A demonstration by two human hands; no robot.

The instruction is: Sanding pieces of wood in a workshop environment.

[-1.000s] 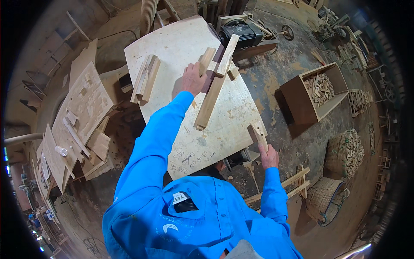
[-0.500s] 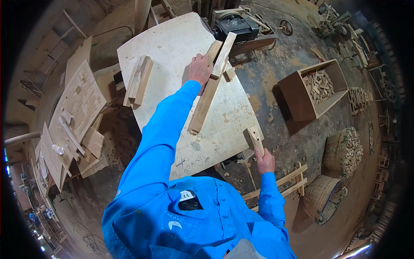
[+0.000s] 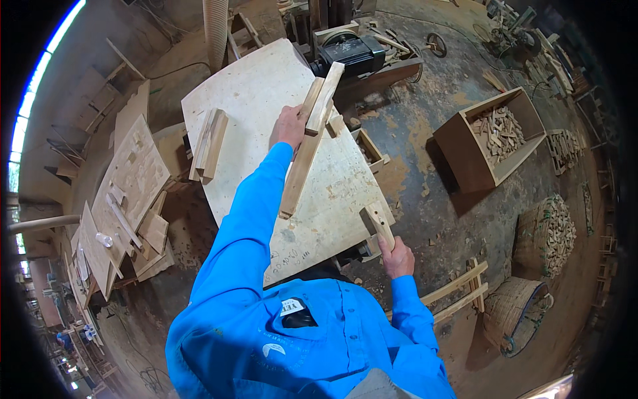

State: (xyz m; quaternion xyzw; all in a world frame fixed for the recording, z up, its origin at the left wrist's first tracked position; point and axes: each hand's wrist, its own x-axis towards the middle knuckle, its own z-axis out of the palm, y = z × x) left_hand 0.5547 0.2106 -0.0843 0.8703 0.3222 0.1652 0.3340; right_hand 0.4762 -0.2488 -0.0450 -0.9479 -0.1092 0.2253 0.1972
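Note:
My left hand (image 3: 290, 126) reaches far across a pale plywood work table (image 3: 259, 93) and grips a pair of long wooden slats (image 3: 307, 143) lying side by side on it. Their far ends point toward a dark motor (image 3: 355, 53) at the table's back edge. At the table's near right corner my right hand (image 3: 397, 258) holds a short wooden block (image 3: 380, 223) upright. Both sleeves are bright blue. Several more slats (image 3: 209, 143) lie stacked on the table's left side.
An open wooden crate (image 3: 492, 143) of small offcuts stands on the dirt floor to the right. Two woven baskets (image 3: 548, 233) (image 3: 515, 309) of wood pieces sit beyond it. Boards and scrap panels (image 3: 129, 193) pile up at left. A wooden frame (image 3: 458, 292) lies by my right arm.
My left hand has kept its grip on the long slats, and they have swung slightly toward the motor. My right hand stays at the table corner with the short block.

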